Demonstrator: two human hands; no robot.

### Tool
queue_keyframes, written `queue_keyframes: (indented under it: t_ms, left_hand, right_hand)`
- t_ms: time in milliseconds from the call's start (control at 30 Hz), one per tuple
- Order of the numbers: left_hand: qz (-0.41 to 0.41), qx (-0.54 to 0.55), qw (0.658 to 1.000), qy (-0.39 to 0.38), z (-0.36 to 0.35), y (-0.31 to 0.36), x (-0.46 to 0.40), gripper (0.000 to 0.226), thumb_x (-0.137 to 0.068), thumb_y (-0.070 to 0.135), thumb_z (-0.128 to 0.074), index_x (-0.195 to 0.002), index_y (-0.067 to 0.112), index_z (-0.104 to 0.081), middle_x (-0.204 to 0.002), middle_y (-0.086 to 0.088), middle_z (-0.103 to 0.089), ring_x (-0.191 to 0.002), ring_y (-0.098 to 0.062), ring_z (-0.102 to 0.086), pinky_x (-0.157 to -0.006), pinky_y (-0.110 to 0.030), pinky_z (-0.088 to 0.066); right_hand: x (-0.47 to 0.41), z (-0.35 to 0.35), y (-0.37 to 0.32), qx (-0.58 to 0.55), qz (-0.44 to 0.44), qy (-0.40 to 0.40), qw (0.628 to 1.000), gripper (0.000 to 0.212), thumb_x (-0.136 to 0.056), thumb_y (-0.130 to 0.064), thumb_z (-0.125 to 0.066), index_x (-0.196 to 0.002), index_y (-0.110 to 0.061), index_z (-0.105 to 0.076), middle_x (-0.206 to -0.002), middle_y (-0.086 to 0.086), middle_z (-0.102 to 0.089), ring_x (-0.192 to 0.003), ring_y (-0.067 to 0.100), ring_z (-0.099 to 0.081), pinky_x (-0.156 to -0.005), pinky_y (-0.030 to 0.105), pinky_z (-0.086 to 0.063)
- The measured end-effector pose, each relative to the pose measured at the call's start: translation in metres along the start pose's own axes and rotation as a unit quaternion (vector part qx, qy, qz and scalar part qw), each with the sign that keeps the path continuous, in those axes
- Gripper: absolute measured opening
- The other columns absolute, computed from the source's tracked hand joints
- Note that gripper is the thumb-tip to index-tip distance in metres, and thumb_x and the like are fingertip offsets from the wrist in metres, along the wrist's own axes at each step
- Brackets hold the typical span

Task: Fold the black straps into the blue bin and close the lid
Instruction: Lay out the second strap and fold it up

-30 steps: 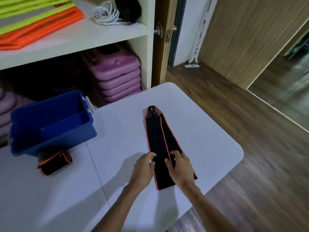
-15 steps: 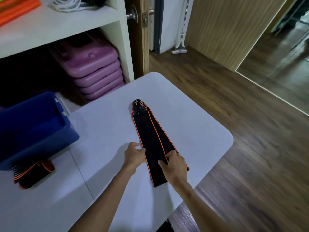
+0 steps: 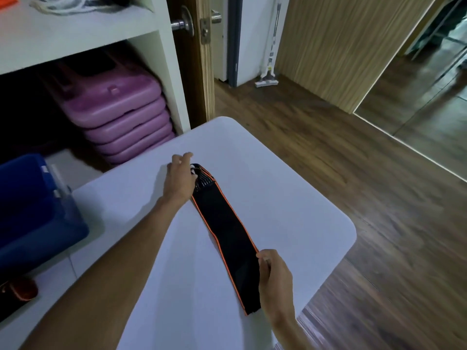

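Note:
A long black strap (image 3: 225, 231) with orange edges lies flat and stretched out on the white table (image 3: 290, 198). My left hand (image 3: 178, 179) is at its far end, fingers on the ribbed tip. My right hand (image 3: 274, 281) pinches the strap's right edge near the near end. The blue bin (image 3: 32, 213) stands open at the left edge of the view, partly cut off. A second black strap (image 3: 16, 295), rolled up, lies on the table in front of the bin.
A white shelf unit (image 3: 156, 61) behind the table holds stacked purple cases (image 3: 118, 107). To the right are a wooden door, a mop (image 3: 267, 79) and wooden floor. The table's rounded right edge is close to my right hand.
My left hand has moved from the strap's near end up to its far tip. My right hand has shifted to the strap's right edge. The view has swung to the right.

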State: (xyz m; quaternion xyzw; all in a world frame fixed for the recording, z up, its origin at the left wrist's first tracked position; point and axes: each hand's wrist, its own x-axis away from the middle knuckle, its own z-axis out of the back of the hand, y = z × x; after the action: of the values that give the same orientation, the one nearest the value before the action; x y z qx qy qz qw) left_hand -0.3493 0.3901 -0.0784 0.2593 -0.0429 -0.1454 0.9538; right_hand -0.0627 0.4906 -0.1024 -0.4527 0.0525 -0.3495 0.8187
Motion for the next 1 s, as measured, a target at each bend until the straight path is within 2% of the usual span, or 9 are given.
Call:
queue_keyframes:
  t_ms: [100, 233, 333, 467, 567, 667, 800, 900, 1000]
  left_hand:
    - [0.003, -0.060, 0.997, -0.044, -0.005, -0.002, -0.023, 0.049, -0.090, 0.007, -0.058, -0.137, 0.010, -0.043, -0.132, -0.022, -0.048, -0.119, -0.040, -0.047, -0.097, -0.043, -0.041]
    - [0.030, -0.053, 0.998, -0.008, -0.004, -0.001, -0.044, 0.021, -0.085, 0.005, -0.059, -0.104, 0.010, -0.068, -0.113, -0.022, -0.063, -0.100, -0.041, -0.060, -0.083, -0.042, -0.052]
    - [0.017, -0.063, 0.998, 0.014, -0.003, 0.006, -0.052, 0.011, -0.082, 0.002, -0.058, -0.087, 0.007, -0.067, -0.099, -0.022, -0.065, -0.086, -0.041, -0.062, -0.071, -0.043, -0.054]
    - [0.015, -0.044, 0.998, 0.038, -0.007, 0.004, -0.053, 0.011, -0.082, 0.005, -0.058, -0.093, 0.009, -0.058, -0.102, -0.019, -0.061, -0.090, -0.039, -0.058, -0.075, -0.040, -0.049]
    - [0.026, 0.022, 0.999, 0.018, -0.010, 0.003, -0.047, 0.022, -0.083, 0.014, -0.061, -0.104, 0.012, -0.054, -0.104, -0.016, -0.061, -0.092, -0.034, -0.058, -0.077, -0.039, -0.049]
    - [0.052, 0.045, 0.998, 0.000, -0.012, 0.004, -0.042, 0.025, -0.085, 0.015, -0.059, -0.110, 0.012, -0.056, -0.110, -0.016, -0.062, -0.094, -0.034, -0.060, -0.078, -0.043, -0.054]
    - [0.064, 0.060, 0.994, 0.062, -0.016, 0.009, -0.043, 0.015, -0.086, 0.002, -0.057, -0.099, 0.005, -0.065, -0.105, -0.019, -0.065, -0.092, -0.033, -0.062, -0.075, -0.034, -0.049]
    - [0.060, 0.053, 0.994, 0.074, -0.014, 0.009, -0.044, 0.019, -0.088, 0.005, -0.055, -0.105, 0.008, -0.064, -0.111, -0.018, -0.062, -0.099, -0.032, -0.060, -0.081, -0.035, -0.047]
    - [0.074, 0.088, 0.991, 0.062, -0.014, 0.007, -0.024, 0.039, -0.090, 0.018, -0.056, -0.128, 0.011, -0.049, -0.129, -0.017, -0.049, -0.111, -0.029, -0.054, -0.095, -0.036, -0.042]
  right_hand:
    - [0.002, -0.002, 0.006, 0.016, 0.010, -0.011, 1.000, 0.028, -0.098, -0.004, -0.041, -0.107, -0.025, -0.057, -0.091, -0.005, -0.058, -0.090, 0.014, -0.054, -0.071, 0.018, -0.042]
    - [-0.004, -0.003, 0.004, 0.029, 0.028, -0.018, 0.999, 0.029, -0.101, -0.009, -0.038, -0.115, -0.026, -0.056, -0.096, -0.012, -0.052, -0.098, 0.005, -0.047, -0.074, 0.012, -0.037]
    - [-0.011, -0.005, 0.001, 0.051, 0.049, -0.030, 0.997, 0.030, -0.102, -0.011, -0.037, -0.122, -0.025, -0.054, -0.099, -0.014, -0.049, -0.100, 0.003, -0.041, -0.078, 0.011, -0.036]
    - [-0.011, -0.007, 0.010, 0.133, 0.104, -0.022, 0.985, 0.027, -0.100, -0.028, -0.045, -0.125, -0.026, -0.054, -0.113, -0.008, -0.049, -0.100, 0.013, -0.042, -0.086, 0.023, -0.042]
    - [-0.007, -0.003, 0.018, 0.176, 0.133, 0.001, 0.975, 0.034, -0.094, -0.042, -0.041, -0.122, -0.030, -0.056, -0.114, -0.006, -0.053, -0.094, 0.017, -0.049, -0.077, 0.029, -0.045]
    - [-0.005, 0.001, 0.020, 0.183, 0.150, 0.002, 0.972, 0.033, -0.093, -0.043, -0.043, -0.121, -0.031, -0.056, -0.114, -0.006, -0.054, -0.092, 0.017, -0.051, -0.073, 0.029, -0.047]
    - [-0.004, 0.001, 0.023, 0.197, 0.166, -0.008, 0.966, 0.033, -0.094, -0.044, -0.045, -0.122, -0.031, -0.056, -0.111, -0.006, -0.054, -0.086, 0.016, -0.051, -0.068, 0.031, -0.051]
    - [0.000, 0.003, 0.027, 0.181, 0.172, -0.012, 0.968, 0.042, -0.095, -0.049, -0.043, -0.129, -0.029, -0.054, -0.118, -0.005, -0.054, -0.096, 0.015, -0.050, -0.078, 0.027, -0.048]
    - [0.005, 0.011, 0.034, 0.143, 0.186, -0.053, 0.971, 0.044, -0.093, -0.040, -0.044, -0.135, -0.027, -0.047, -0.128, -0.006, -0.048, -0.106, 0.011, -0.041, -0.088, 0.024, -0.044]
